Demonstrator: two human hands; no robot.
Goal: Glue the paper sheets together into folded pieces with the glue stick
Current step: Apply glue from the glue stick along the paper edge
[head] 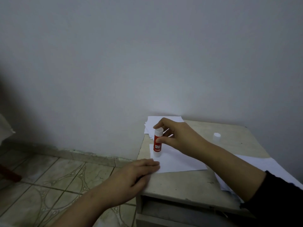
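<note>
1. My right hand (177, 136) is gripping the glue stick (157, 143), thumb and fingers curled round its upper half, holding it upright and inverted so its lower end is touching the paper sheet (178, 161).
2. My left hand (139, 172) is lying flat with its fingers straight and together, pressing down the near left corner of that same sheet at the table's left edge.
3. The sheet is lying in the middle of the small table (180, 184), with the glue stick standing near its far left corner.
4. A stack of paper (164, 120) is sitting at the table's far left corner, against the wall, partly hidden behind my right hand.
5. More paper (265, 167) is lying on the right side of the table, running under my right forearm and its dark sleeve (282, 199).
6. A white cap (217, 137) is standing by itself toward the far right of the tabletop, well apart from the glue stick.
7. The tiled floor (57, 177) is showing to the left of the table.
</note>
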